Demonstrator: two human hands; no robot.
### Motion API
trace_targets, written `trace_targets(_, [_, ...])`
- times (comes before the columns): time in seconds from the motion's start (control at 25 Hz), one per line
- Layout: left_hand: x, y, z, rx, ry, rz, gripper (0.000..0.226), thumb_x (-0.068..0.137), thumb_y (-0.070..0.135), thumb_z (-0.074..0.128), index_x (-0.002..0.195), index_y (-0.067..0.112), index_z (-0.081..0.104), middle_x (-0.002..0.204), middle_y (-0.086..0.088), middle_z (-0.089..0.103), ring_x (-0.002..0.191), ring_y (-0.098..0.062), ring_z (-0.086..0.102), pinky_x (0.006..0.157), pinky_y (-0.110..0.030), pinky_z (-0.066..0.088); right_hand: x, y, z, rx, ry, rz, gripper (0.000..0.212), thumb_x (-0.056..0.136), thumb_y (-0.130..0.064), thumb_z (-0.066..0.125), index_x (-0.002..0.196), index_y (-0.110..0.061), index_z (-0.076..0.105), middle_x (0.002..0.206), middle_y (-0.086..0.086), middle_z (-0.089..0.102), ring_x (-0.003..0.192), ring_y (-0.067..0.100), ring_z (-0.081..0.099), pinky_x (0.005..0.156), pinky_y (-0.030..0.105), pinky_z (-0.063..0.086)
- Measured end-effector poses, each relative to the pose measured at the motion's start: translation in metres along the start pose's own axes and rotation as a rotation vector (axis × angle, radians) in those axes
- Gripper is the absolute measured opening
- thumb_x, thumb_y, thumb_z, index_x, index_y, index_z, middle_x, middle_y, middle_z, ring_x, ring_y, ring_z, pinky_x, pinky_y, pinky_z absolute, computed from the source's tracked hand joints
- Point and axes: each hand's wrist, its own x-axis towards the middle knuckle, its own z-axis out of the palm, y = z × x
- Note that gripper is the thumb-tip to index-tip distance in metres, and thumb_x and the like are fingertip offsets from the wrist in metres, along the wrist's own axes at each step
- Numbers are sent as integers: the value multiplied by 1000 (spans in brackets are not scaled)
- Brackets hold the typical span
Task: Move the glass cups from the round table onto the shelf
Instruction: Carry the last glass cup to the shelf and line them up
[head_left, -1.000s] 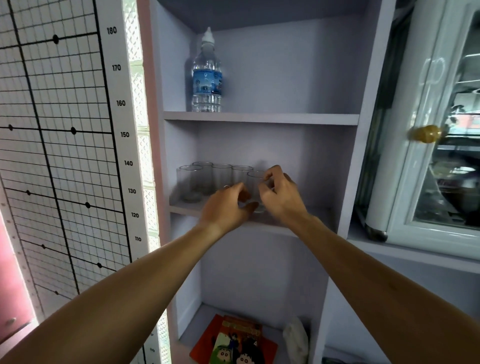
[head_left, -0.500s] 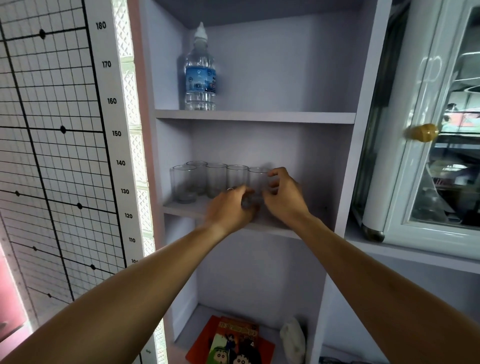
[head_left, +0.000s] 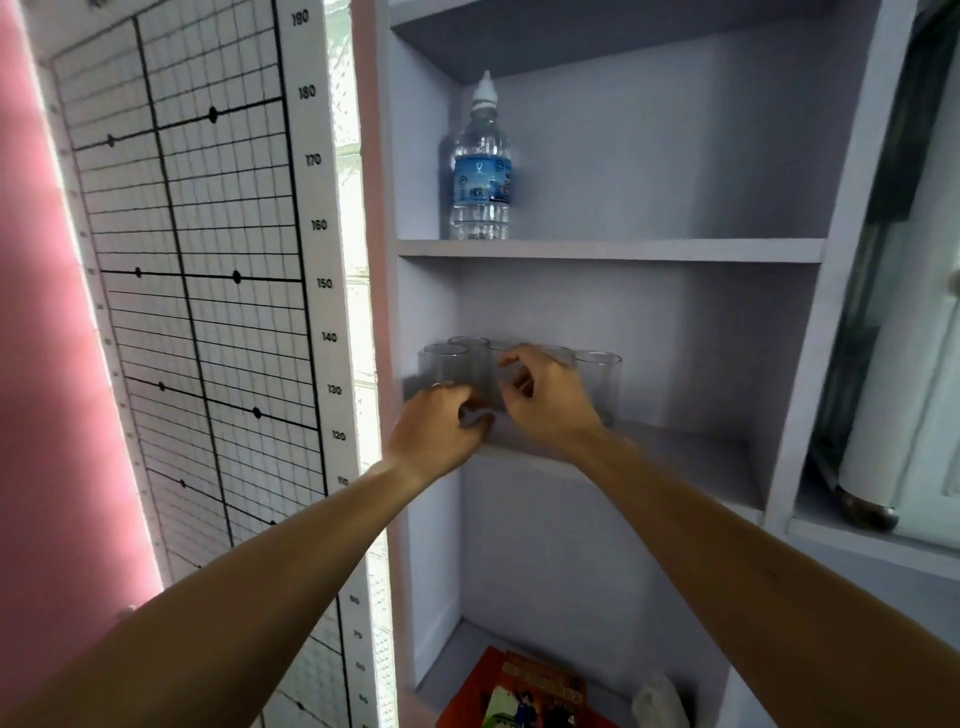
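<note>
Clear glass cups (head_left: 597, 384) stood clustered at the left of the pale middle shelf (head_left: 691, 457). The left hand (head_left: 436, 431) and right hand (head_left: 545, 400) reached in together among them, fingers curled; whether either gripped a cup could not be told. A water bottle (head_left: 480, 171) stood on the shelf above.

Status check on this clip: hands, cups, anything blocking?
Left hand and right hand both at the glass cups on the middle shelf; grip unclear through blur. Cups upright in a cluster. Water bottle one shelf up, clear of the work.
</note>
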Motion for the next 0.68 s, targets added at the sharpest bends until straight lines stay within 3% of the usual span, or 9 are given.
trace_targets(0.12, [-5,-19,-16,17,29,-41,20,84,34,66,94,17,70,91,1,74,79,-20,68,62,-16,45,20,-17,23,-28,-178,29,43,92,-22,59,134,-27,51,110,7,66,96,23,64,92,37,53])
trace_targets(0.24, [-10,-31,-27,20,1,-87,18,85,33,64,99,21,64,94,2,68,79,-19,66,60,-14,40,35,-28,37,-57,-278,41,49,93,-21,60,140,-25,45,136,11,56,119,30,57,102,38,46])
trace_targets(0.44, [-15,-29,-29,-12,-15,-78,38,85,35,67,119,27,52,106,1,69,87,-20,67,71,-25,48,33,-35,39,-88,-211,43,17,96,-22,58,112,-15,55,108,8,66,95,23,63,83,32,52])
trace_targets(0.56, [-16,-21,-23,-30,38,-84,33,85,42,68,109,28,50,104,3,69,86,-17,68,69,-25,52,16,-35,24,-74,-154,44,11,93,-25,59,97,-17,54,98,6,66,89,23,61,81,37,53])
trace_targets(0.68, [-18,-3,-12,-78,70,-20,35,79,50,72,99,31,49,99,11,64,83,-8,65,66,-19,49,-3,-28,1,-31,-103,91,11,90,-31,60,89,-21,54,87,0,64,81,19,61,73,32,49])
